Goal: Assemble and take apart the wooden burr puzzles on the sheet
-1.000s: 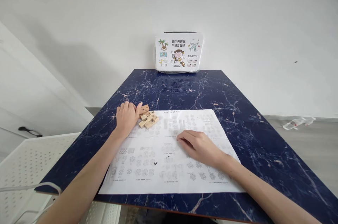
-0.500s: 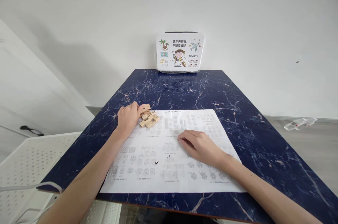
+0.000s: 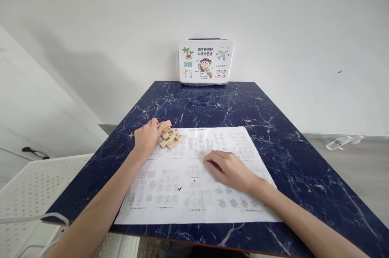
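At the far left corner of a white printed sheet (image 3: 182, 165), my left hand (image 3: 147, 135) is closed with its fingertips on a pale wooden block (image 3: 166, 124). This block lies at the back of a small cluster of notched wooden blocks (image 3: 172, 139), several of them close together. Some of the blocks are partly covered by the fingers. My right hand (image 3: 226, 167) rests on the middle right of the sheet, its fingers curled in and pointing left. Whatever lies inside those fingers, if anything, is hidden.
The sheet, covered in small grey diagrams, lies on a dark blue marbled table (image 3: 209, 108). A white cartoon case (image 3: 206, 61) leans on the wall at the back. Perforated white plastic (image 3: 39, 181) and a white cable (image 3: 33, 218) are at left. A clear bottle (image 3: 337, 143) lies on the floor at right.
The view has shifted very slightly. Both hands and the wooden blocks stay in nearly the same places; the block under my left fingers may have tilted a little.
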Demonstrator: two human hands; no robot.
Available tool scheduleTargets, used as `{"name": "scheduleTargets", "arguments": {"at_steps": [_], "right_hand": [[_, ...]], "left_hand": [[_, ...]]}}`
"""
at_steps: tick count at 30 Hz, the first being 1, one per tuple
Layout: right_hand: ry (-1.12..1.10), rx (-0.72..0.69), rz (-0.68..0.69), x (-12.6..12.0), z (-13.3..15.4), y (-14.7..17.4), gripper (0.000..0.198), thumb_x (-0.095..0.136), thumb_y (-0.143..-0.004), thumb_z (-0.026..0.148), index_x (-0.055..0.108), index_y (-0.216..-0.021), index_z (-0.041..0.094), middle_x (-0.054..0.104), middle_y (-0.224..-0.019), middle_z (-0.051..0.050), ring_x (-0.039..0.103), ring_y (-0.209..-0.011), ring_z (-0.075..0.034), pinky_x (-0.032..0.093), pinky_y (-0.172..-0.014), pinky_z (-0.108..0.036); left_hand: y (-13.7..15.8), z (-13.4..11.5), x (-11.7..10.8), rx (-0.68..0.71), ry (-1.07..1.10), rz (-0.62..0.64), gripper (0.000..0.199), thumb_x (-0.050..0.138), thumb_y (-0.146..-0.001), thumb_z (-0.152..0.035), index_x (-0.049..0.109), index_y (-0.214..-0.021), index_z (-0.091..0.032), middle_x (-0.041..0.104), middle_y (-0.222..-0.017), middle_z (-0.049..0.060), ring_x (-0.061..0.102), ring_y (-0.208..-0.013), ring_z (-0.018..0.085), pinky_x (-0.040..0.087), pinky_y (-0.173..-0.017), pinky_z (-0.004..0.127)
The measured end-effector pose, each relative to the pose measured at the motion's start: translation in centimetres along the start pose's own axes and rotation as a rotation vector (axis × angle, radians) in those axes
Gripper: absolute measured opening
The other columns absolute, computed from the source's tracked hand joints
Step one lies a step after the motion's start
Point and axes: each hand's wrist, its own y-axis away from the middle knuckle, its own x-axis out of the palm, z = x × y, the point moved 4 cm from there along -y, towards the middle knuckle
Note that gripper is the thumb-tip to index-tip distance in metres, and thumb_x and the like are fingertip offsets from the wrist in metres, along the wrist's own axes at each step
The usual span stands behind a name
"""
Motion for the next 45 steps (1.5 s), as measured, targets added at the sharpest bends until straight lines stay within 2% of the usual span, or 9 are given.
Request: {"name": "scheduleTargets", "arguments": {"at_steps": [14, 20, 24, 28, 32, 36, 39, 41, 45], "right_hand": [[-0.006, 0.001, 0.016, -0.1, 0.0, -0.1, 0.026, 0.043, -0.108, 0.022, 0.069, -0.104, 0.021, 0.076, -0.097, -0.007, 0.068, -0.081, -0.02, 0.05, -0.071, -0.035], [0.002, -0.004, 0.005, -0.2, 0.1, -0.1, 0.027, 0.043, -0.108, 0.021, 0.069, -0.103, 0.02, 0.076, -0.098, -0.008, 0.068, -0.08, -0.02, 0.05, -0.071, -0.034], [-0.01, -0.01, 0.003, -0.2, 0.0, -0.1, 0.026, 0.043, -0.108, 0.021, 0.069, -0.104, 0.02, 0.076, -0.098, -0.007, 0.068, -0.081, -0.019, 0.05, -0.07, -0.034], [0.003, -0.009, 0.006, -0.3, -0.1, -0.1, 0.026, 0.043, -0.108, 0.021, 0.069, -0.105, 0.02, 0.076, -0.098, -0.007, 0.069, -0.082, -0.02, 0.05, -0.071, -0.034], [0.0, -0.011, 0.01, -0.2, -0.2, -0.1, 0.026, 0.043, -0.108, 0.022, 0.069, -0.105, 0.021, 0.076, -0.098, -0.007, 0.069, -0.083, -0.02, 0.051, -0.073, -0.035], [-0.09, 0.05, -0.017, -0.3, -0.5, -0.3, 0.021, 0.046, -0.106, 0.022, 0.067, -0.104, 0.022, 0.076, -0.097, -0.005, 0.067, -0.08, -0.019, 0.05, -0.072, -0.035], [-0.287, 0.174, -0.043, -0.4, -1.1, -0.6, 0.018, 0.051, -0.106, 0.034, 0.064, -0.112, 0.023, 0.071, -0.082, -0.001, 0.061, -0.066, -0.016, 0.048, -0.064, -0.032], [-0.445, 0.234, -0.057, -0.6, -1.5, -0.7, 0.026, 0.053, -0.106, 0.042, 0.059, -0.12, 0.022, 0.07, -0.08, 0.0, 0.058, -0.063, -0.016, 0.047, -0.06, -0.031], [-0.632, 0.301, -0.097, -1.2, -2.2, -1.1, 0.03, 0.055, -0.104, 0.051, 0.054, -0.111, 0.022, 0.069, -0.083, -0.002, 0.06, -0.067, -0.016, 0.047, -0.059, -0.03]], "left_hand": [[-0.4, 1.1, 0.3, -0.011, 0.02, -0.072, 0.054, 0.038, -0.107, -0.063, 0.068, -0.102, -0.018, 0.081, -0.1, 0.015, 0.077, -0.093, 0.037, 0.045, -0.065, 0.032], [-0.5, 1.7, 0.2, -0.057, 0.006, -0.085, 0.058, 0.039, -0.104, -0.068, 0.071, -0.107, -0.019, 0.081, -0.097, 0.016, 0.077, -0.092, 0.037, 0.046, -0.065, 0.033], [-0.6, 1.8, 0.2, -0.052, 0.056, -0.094, 0.056, 0.041, -0.103, -0.066, 0.071, -0.108, -0.019, 0.081, -0.101, 0.016, 0.076, -0.093, 0.039, 0.048, -0.069, 0.035], [-0.9, 2.5, -0.2, -0.138, 0.102, -0.076, 0.056, 0.043, -0.101, -0.067, 0.073, -0.106, -0.02, 0.08, -0.093, 0.017, 0.076, -0.09, 0.039, 0.048, -0.068, 0.036], [-0.7, 2.6, -1.9, -0.149, 0.316, -0.184, 0.052, 0.044, -0.101, -0.063, 0.073, -0.096, -0.02, 0.08, -0.087, 0.013, 0.075, -0.084, 0.033, 0.045, -0.066, 0.032], [0.8, 0.2, -3.7, -0.069, 0.581, -0.223, 0.05, 0.046, -0.101, -0.062, 0.07, -0.085, -0.021, 0.075, -0.071, 0.006, 0.066, -0.061, 0.021, 0.04, -0.058, 0.03], [2.5, -3.8, -4.3, 0.07, 0.683, -0.095, 0.049, 0.048, -0.1, -0.063, 0.071, -0.087, -0.022, 0.076, -0.074, 0.004, 0.063, -0.06, 0.02, 0.04, -0.059, 0.03], [3.5, -7.0, -4.2, 0.164, 0.742, 0.028, 0.048, 0.05, -0.1, -0.065, 0.071, -0.089, -0.023, 0.076, -0.074, 0.003, 0.062, -0.059, 0.02, 0.038, -0.058, 0.031], [4.7, -12.2, -3.8, 0.268, 0.852, 0.144, 0.053, 0.05, -0.1, -0.063, 0.06, -0.068, -0.022, 0.063, -0.061, 0.001, 0.054, -0.057, 0.018, 0.037, -0.061, 0.032]]}}
